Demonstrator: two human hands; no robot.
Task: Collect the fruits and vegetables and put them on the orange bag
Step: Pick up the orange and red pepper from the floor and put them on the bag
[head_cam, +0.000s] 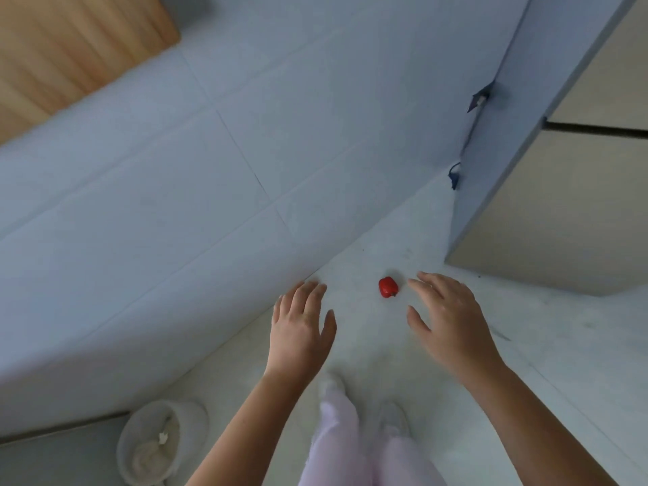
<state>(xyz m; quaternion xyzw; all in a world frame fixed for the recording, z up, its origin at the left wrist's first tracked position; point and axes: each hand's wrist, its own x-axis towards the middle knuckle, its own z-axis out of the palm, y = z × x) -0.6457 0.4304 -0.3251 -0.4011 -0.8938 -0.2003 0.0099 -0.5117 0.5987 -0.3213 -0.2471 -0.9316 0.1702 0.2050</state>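
A small red bell pepper lies on the pale floor near the foot of the tiled wall. My right hand hovers just right of it with fingers spread, its fingertips a short gap from the pepper. My left hand is held out flat to the pepper's left, palm down, holding nothing. No orange bag is in view.
A white bin with a liner stands at the lower left by the wall. A beige cabinet with a blue side panel fills the right. A wooden surface shows at the top left. My legs and feet are below.
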